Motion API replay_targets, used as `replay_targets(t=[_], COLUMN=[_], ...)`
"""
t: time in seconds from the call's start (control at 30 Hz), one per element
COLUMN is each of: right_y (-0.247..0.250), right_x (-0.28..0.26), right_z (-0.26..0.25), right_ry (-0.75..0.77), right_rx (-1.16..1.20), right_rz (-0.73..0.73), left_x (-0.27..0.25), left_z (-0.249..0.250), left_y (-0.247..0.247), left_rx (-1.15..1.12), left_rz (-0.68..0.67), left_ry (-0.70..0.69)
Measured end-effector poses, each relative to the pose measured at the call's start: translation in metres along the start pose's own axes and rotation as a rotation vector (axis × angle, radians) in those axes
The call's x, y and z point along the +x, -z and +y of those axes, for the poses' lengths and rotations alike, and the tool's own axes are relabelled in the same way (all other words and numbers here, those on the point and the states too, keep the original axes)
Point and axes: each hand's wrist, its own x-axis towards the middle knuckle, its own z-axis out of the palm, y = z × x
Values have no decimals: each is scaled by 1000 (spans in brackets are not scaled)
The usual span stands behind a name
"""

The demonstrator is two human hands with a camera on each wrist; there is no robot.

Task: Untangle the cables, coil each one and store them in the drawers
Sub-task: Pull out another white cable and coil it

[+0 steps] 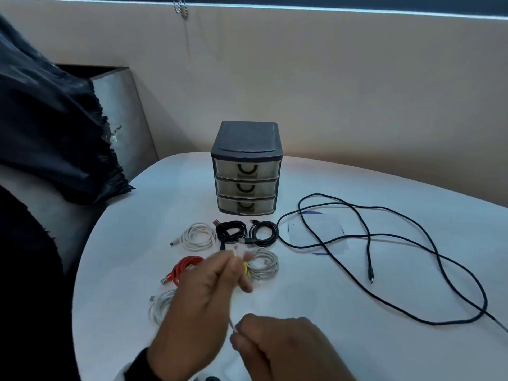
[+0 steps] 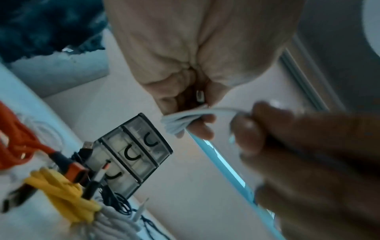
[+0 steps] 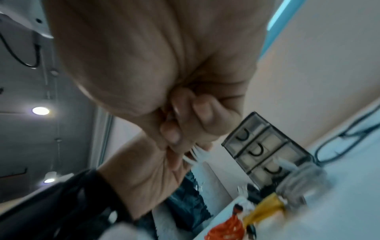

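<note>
Above the near edge of the white table point(image 1: 357, 312), both hands work one thin white cable point(image 2: 205, 112). The left hand point(image 1: 203, 306) is clenched round several bunched loops of it, with the connector end tucked between the fingers, and the right hand point(image 1: 283, 350) pinches the strand that runs across from that bundle (blur hides the finer detail of the fingers).

Coiled cables lie on the table beyond the hands: a white coil point(image 1: 198, 235), two black coils point(image 1: 231, 229) point(image 1: 264, 232), another white coil bound with yellow point(image 1: 262, 264), a red coil point(image 1: 184, 269) and a white coil point(image 1: 162, 306) partly behind the left wrist. A long black cable point(image 1: 384, 243) sprawls uncoiled to the right. Behind the coils stands the three-drawer unit point(image 1: 246, 166), all drawers closed.
</note>
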Motion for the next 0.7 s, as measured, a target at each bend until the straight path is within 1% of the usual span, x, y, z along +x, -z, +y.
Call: replay_targets(t=[0.03,0.07,0.13,0.17,0.23,0.27,0.33,0.37,0.43,0.5,0.57,0.63,0.7], right_y=[3,6,5,8,11,13,12,10,8,8,8,7,5], right_x=[-1,0,1,2,3,3,2,2,4,5,6,7,7], right_z=[2,5,11,13,21,26,35,38,37,33,30,28,28], right_ry=[40,87,175,209,204,193,170,159,116,51,-39,-109,-135], right_rx=[-51,-113,-166,-168,-78,33,290,383,454,582,795,974,1085], right_rz=[121,232,355,388,364,341,336,336,400,459,447,395,341], left_x=[-3,-4,-4,-4,-5,-5,-6,-6,-6,-5,-5,-5,-3], left_z=[-1,-2,-1,-1,6,10,19,22,25,24,23,19,16], left_y=[-3,-6,-5,-4,-3,-5,-9,-11,-13,-13,-13,-14,-13], left_rx=[97,133,66,31,-14,-35,-107,-155,-254,-346,-459,-564,-635], left_rz=[-54,-101,-188,-234,-276,-286,-301,-308,-347,-371,-358,-335,-223], left_ry=[-18,-18,51,85,151,185,247,277,317,312,316,314,340])
